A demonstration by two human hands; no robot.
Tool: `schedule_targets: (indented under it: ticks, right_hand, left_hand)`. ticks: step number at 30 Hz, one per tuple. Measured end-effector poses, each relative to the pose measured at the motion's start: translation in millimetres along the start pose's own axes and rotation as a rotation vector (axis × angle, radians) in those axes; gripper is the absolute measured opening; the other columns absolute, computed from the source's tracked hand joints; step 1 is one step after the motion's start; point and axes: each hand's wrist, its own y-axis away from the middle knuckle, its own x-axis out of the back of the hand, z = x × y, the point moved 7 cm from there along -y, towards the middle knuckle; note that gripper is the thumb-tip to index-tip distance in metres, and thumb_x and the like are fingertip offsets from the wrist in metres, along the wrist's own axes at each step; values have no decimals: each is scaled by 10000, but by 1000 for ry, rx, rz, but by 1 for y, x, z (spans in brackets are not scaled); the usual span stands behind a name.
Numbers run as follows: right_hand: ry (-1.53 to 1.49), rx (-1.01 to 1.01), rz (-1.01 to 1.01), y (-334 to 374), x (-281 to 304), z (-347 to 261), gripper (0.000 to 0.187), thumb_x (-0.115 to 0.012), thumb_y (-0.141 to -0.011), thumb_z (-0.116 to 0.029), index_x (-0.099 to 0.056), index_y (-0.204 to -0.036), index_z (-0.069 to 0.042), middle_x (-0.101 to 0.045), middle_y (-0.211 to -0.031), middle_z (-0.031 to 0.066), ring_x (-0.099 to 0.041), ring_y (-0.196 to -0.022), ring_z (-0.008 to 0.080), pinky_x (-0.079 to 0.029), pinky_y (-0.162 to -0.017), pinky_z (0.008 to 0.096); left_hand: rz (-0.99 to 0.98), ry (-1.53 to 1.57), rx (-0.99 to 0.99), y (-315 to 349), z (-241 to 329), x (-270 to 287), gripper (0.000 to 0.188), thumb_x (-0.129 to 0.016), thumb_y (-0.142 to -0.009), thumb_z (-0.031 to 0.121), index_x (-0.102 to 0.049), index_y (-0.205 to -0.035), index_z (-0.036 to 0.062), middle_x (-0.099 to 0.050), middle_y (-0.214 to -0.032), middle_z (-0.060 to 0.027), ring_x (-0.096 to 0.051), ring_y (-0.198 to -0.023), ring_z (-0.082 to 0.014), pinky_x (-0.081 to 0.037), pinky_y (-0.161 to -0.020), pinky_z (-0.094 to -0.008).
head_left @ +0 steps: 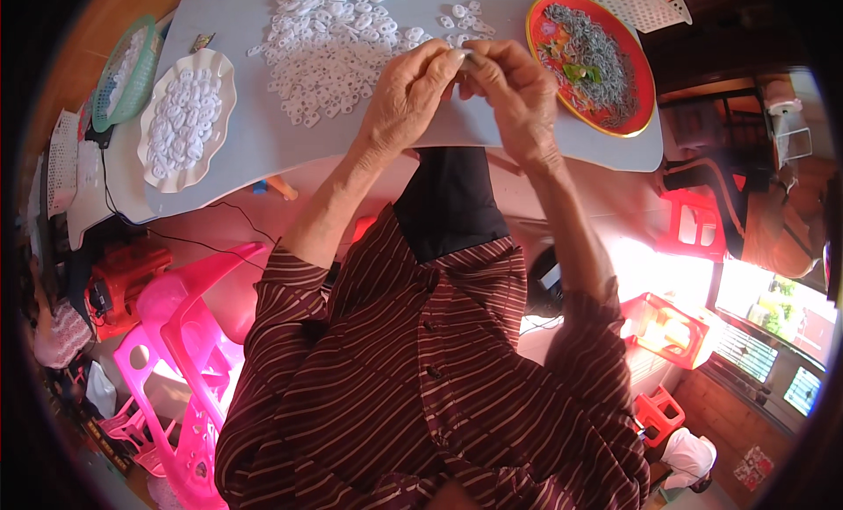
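Maroon, pale-striped sleeves [294, 286] led to the left hand [411, 89] and right hand [520, 93], which met over the pale blue table [272, 154], fingertips pinched together, anything between them hidden. Small white oval plastic pieces [329, 49] lay heaped mid-table, more filling a scalloped white dish [227, 97] at the table's left, thin grey bits [606, 62] in a gold-rimmed red tray [646, 84] at its right.

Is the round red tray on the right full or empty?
Partly full: a heap of small grey pieces covers much of the round red tray, but its patterned bottom shows in places.
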Motion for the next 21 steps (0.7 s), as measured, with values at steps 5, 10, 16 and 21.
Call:
schedule_targets:
  ticks: [5, 10, 16, 21]
  right_hand:
    - [223, 237, 322, -98, 58, -91, 128, -656, -738, -112, -633, -757, 12, -613, -687, 152, -593, -601, 243, -470, -572, 349]
    - [1330, 673, 518, -149, 115, -133, 74, -647, -751, -70, -633, -779, -2, -610, -720, 106, -562, -584, 201, -458, -555, 327]
    - [958, 490, -467, -100, -24, -38, 114, -610, -806, -91, -658, -890, -32, -651, -750, 111, -641, -677, 211, -519, -656, 303]
    - [1299, 288, -539, -97, -14, 15, 180, -641, -736, -47, -667, -914, -45, -633, -859, 128, -603, -772, 307, -479, -718, 384]
  left_hand:
    - [-13, 40, 150, 16, -13, -1, 284, -453, -937, 234, -520, -772, 12, -495, -657, -3, -426, -606, -85, -361, -564, -236]
    - [-80, 129, 170, 18, -16, -15, 274, -456, -931, 201, -520, -748, 7, -494, -655, 7, -416, -591, -69, -357, -561, -229]
    - [77, 232, 202, 19, -21, 2, 302, -467, -927, 215, -530, -726, -1, -490, -625, 1, -422, -583, -66, -355, -556, -227]
    - [26, 135, 214, 16, -17, -3, 318, -471, -929, 238, -533, -727, 0, -473, -611, -9, -416, -581, -76, -348, -556, -235]
